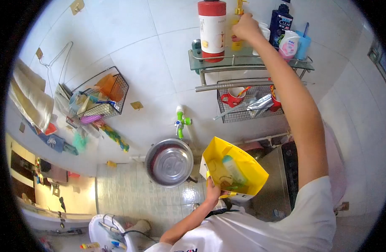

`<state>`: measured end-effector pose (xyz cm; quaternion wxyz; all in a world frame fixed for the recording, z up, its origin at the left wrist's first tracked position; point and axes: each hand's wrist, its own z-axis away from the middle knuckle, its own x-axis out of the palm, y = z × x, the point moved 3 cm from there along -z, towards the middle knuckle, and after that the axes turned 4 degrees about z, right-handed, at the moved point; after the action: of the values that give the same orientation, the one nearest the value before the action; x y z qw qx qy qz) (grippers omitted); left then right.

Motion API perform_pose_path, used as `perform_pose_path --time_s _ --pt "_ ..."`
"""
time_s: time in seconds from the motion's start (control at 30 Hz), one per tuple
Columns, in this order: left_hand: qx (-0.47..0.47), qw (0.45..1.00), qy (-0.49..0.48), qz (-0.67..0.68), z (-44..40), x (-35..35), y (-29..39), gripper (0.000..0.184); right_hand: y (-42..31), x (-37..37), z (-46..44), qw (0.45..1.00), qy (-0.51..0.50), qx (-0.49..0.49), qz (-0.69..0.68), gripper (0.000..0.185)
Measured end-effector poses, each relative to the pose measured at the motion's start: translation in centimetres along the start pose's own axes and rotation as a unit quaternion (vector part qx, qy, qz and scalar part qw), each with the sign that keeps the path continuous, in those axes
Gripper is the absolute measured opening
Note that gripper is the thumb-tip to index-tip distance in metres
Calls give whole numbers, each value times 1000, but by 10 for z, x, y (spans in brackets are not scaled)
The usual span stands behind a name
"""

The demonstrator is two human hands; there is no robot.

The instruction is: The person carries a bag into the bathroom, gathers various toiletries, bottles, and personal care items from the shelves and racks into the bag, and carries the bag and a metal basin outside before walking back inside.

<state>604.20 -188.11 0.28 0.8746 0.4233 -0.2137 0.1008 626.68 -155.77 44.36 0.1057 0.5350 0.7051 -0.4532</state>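
Note:
My right hand (246,28) reaches up to the glass shelf (251,63), its fingers closed around a yellow pump bottle (236,45) with a gold pump top. To its left stands a large red and white bottle (212,31). A dark blue shampoo bottle (281,25), a white and pink bottle (289,44) and a blue cup (303,45) stand to its right. Lower down, my left hand (213,191) grips the edge of a yellow paper bag (253,172). The bag's mouth faces up, and a bottle with a pale blue-green cap (234,168) lies inside.
Below the shelf hangs a wire basket (239,117) with a red mug (232,97). Another wire basket (121,90) holding assorted items is on the left wall. A metal basin (169,164) sits beneath a green tap (181,122). A white tub (94,231) is at lower left.

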Motion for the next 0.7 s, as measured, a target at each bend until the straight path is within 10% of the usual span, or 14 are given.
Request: perform_pose_path --time_s 0.13,0.3,0.37,0.7 --pt "7 1000 -17 17 3 -2 5 47 -5 -8 9 999 -7 25 41 75" --pt "1 1000 1 3 8 3 21 46 -42 -56 69 960 193 -120 163 57" --pt "-2 1000 -18 -2 6 4 24 49 -67 -74 94 955 162 -162 -188 39" --pt "-5 998 -50 -37 1 3 17 53 -76 -9 65 988 76 -106 -79 75"
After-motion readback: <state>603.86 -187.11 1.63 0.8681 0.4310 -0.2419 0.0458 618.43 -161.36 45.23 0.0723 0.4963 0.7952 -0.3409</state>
